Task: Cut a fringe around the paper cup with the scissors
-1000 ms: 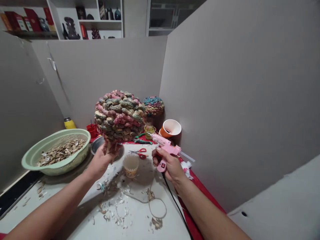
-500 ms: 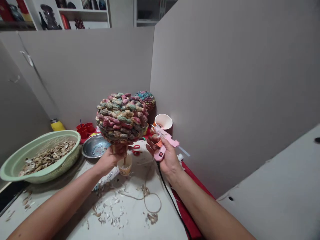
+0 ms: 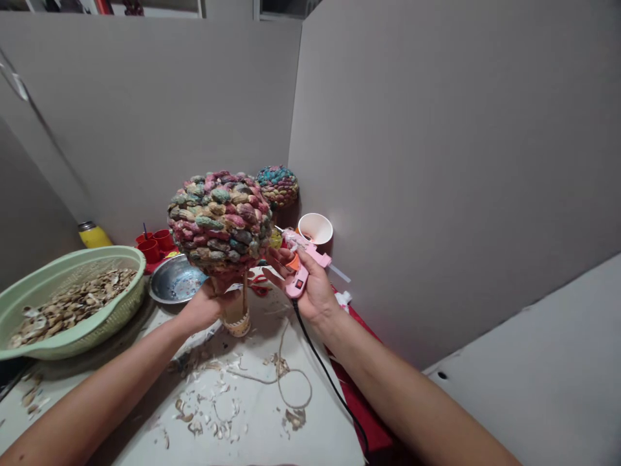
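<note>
A round ball covered in painted peanut shells [image 3: 218,223], in reds, greens, yellows and browns, tops a thin stick [image 3: 245,294] that goes down into a patterned paper cup [image 3: 237,325]. Under the ball, my left hand [image 3: 208,305] grips its base, its fingertips partly hidden. My right hand [image 3: 313,291] holds a pink glue gun [image 3: 310,255] by the handle, its nozzle pointing up-left beside the ball's right side. Some fingers of that hand are stretched away from the handle, near an orange part. A black cord [image 3: 320,369] hangs from the gun.
To the left, a green basket [image 3: 130,259] holds many shells beside a metal bowl [image 3: 177,275]. Red cups [image 3: 165,239], a second shell ball [image 3: 279,184] and a white bowl [image 3: 315,228] stand behind. String [image 3: 295,391] and shell scraps lie in front. A grey wall [image 3: 436,162] rises at right.
The view has tipped downward and shifted a little. The ball looks slightly turned, and more of the stick and cup shows beneath it. The glue gun remains in my right hand.
</note>
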Action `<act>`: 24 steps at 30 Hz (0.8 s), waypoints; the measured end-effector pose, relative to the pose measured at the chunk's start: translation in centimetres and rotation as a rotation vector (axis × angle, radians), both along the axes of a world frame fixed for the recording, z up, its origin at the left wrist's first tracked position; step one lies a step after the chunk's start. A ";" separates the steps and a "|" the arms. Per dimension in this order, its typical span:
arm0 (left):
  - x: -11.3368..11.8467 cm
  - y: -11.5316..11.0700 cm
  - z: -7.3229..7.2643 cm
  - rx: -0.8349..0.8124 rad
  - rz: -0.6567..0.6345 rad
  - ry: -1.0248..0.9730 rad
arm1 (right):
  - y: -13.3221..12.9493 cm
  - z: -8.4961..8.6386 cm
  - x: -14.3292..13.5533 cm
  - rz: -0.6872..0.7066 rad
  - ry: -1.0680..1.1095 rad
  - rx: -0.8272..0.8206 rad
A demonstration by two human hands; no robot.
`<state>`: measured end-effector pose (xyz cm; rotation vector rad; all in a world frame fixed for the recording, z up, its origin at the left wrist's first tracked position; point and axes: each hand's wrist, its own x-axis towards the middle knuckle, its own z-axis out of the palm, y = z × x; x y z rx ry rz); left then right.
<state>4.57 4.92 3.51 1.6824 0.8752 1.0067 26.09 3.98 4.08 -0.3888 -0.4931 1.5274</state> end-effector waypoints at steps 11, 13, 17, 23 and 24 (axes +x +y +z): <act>0.5 0.1 0.2 0.190 -0.078 0.273 | 1.1 -0.1 -2.5 -0.011 -0.106 0.012; 0.3 0.1 0.0 0.219 -0.098 0.320 | 0.9 0.3 -2.7 0.000 -0.104 0.049; 0.1 0.0 -0.2 0.269 -0.143 0.410 | 0.7 0.8 -3.0 -0.021 -0.096 0.011; -0.6 -0.1 0.1 0.364 -0.201 0.551 | 0.5 0.4 -3.5 -0.038 -0.117 -0.037; -0.9 -0.1 0.0 0.383 -0.207 0.575 | 0.3 0.4 -3.5 -0.029 -0.115 -0.037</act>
